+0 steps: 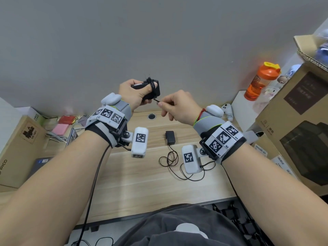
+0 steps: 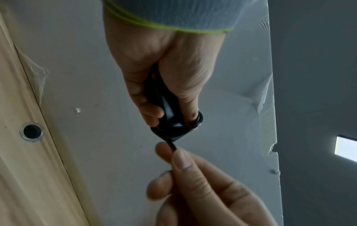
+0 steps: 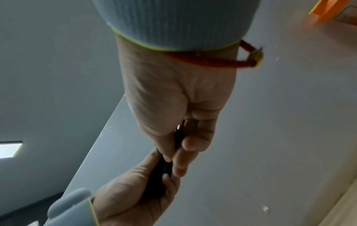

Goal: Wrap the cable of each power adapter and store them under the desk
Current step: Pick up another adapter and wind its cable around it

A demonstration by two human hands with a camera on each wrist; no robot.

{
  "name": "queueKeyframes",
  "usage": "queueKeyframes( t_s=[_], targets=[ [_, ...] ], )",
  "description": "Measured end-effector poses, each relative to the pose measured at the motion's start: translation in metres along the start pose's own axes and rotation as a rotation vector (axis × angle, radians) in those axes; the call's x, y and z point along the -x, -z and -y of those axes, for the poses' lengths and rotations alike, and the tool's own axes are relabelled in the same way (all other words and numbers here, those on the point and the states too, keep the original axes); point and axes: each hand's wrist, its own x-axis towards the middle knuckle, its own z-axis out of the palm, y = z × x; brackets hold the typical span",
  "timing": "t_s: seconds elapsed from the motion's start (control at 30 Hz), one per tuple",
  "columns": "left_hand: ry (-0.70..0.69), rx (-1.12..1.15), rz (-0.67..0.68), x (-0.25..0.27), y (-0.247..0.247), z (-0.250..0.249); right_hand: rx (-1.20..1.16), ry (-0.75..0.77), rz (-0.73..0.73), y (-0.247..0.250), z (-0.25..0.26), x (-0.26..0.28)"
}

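Above the desk [image 1: 124,178], the left hand [image 1: 132,94] grips a cable-wrapped adapter [image 1: 152,89]; the right hand [image 1: 177,107] pinches its cable end [image 1: 156,100]. A second adapter [image 1: 170,137] lies unwrapped on the desk, beside a box [image 1: 16,150] reading "PICO".

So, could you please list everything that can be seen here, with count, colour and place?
held adapter: 1, black, cable wound around it, in the left hand above the desk
cable end: 1, black, pinched by the right hand
second adapter: 1, black, lying on the desk, its cable loose in loops
desk: 1, light wood, with a round cable hole near the wall
bottle: 1, orange with yellow cap, right rear
cardboard boxes: several, brown, right and left sides
controller: 1, white, right rear
packets: a few, pink and red, left rear
left hand: grips the held adapter
right hand: pinches the cable end
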Motion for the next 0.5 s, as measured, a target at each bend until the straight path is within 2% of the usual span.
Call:
queueKeyframes(
  t_s=[0.13,0.27,0.4,0.5],
  targets=[
    [-0.006,-0.064,0.038,0.0039,-0.0032,0.0006,-0.282,-0.016,-0.091,0.0045,0.0013,-0.0067],
    [-0.021,-0.108,0.062,0.0065,-0.0043,-0.0004,-0.509,-0.038,-0.036,0.0055,-0.0006,-0.0086],
    [-0.026,-0.122,0.115,0.0090,-0.0008,-0.0034,-0.657,-0.015,-0.003,0.0062,-0.0031,-0.0054],
    [0.004,-0.074,0.149,0.0105,0.0002,-0.0068,-0.712,0.012,-0.044,0.0061,-0.0023,-0.0053]
  ],
)
